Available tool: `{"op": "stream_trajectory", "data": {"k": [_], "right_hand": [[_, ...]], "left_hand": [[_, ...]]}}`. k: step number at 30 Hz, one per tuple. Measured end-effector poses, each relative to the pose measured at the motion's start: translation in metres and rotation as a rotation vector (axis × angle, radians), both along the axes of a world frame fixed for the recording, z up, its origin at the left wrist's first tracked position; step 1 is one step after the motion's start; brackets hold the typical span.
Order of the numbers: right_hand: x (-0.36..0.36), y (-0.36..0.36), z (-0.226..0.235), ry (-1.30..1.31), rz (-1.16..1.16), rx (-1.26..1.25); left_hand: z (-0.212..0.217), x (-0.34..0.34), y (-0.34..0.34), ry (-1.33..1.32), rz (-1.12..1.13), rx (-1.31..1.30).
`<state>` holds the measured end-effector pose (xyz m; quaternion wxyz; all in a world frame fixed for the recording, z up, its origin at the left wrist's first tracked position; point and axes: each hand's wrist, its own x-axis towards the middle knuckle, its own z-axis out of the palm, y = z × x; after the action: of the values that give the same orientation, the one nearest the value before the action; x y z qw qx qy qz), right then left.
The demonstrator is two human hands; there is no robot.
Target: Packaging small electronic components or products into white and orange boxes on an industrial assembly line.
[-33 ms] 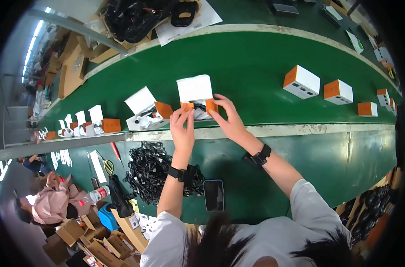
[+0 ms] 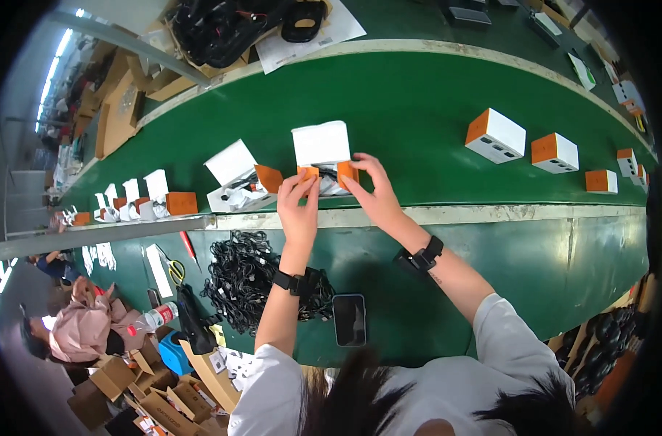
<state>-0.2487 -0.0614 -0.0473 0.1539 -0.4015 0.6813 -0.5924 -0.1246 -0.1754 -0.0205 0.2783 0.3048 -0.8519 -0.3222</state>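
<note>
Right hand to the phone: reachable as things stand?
Probably yes: the phone lies uncovered on the near green table, though the right hand would first have to release its orange flap.

Hardly any wording comes through clearly from where I'm standing. The bottle point(image 2: 147, 322) wears a red-and-white label point(image 2: 165, 313) with print on it (just a blur to me). Down among the cartons, one brown carton point(image 2: 160, 411) carries a line of dark lettering. The white sheet point(image 2: 339, 30) across the bench has faint marks, too small to read.
</note>
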Motion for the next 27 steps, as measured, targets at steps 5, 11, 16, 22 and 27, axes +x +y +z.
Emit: {"op": "stream_trajectory", "data": {"k": [5,11,16,22,27], "right_hand": [[0.004,-0.017,-0.004,-0.257,-0.061,0.041],[-0.031,-0.006,0.019,-0.488,0.103,0.033],[-0.034,-0.003,0.006,-0.507,0.14,-0.062],[-0.047,0.02,0.01,-0.299,0.25,-0.004],[-0.063,0.04,0.031,-0.333,0.465,0.079]], "left_hand": [[0.007,-0.018,-0.007,0.182,0.047,0.135],[-0.002,-0.029,-0.016,0.255,-0.172,0.457],[-0.018,-0.02,-0.022,0.263,-0.26,0.135],[0.012,-0.022,-0.01,-0.093,-0.492,0.028],[0.001,-0.022,-0.014,-0.028,-0.516,0.002]]}}
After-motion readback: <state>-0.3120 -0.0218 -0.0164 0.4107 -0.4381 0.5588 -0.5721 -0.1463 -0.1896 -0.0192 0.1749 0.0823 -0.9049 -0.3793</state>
